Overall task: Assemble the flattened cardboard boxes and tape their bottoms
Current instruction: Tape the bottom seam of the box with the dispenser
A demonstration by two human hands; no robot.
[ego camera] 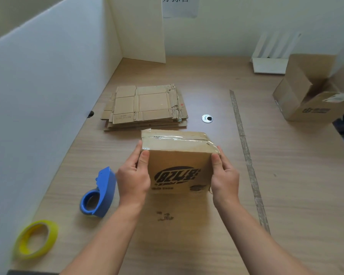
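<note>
Two hands in view, both engaged. One assembled box (179,161) sits at the centre of the bench (286,185), its upper face sealed with clear tape along the seam and a dark printed logo on the side facing the camera. The left hand (133,177) grips its 9 o'clock side and the right hand (224,175) its 3 o'clock side. On each hand the fingers (144,157) are curled round a vertical edge, thumbs pressed on the printed face. Whether the box rests on the bench or is held just clear cannot be told. One stack of flattened boxes (145,106) lies at 12 o'clock, just beyond the held box; the sheet count cannot be read. One blue tape dispenser (99,193) lies at 8 o'clock, just beside the left wrist. One yellow tape roll (36,239) lies further out at 8 o'clock, near the bench edge. One open box (310,90) stands well apart at 2 o'clock. One strip of worn tape (246,155) runs along the bench at 3 o'clock.
</note>
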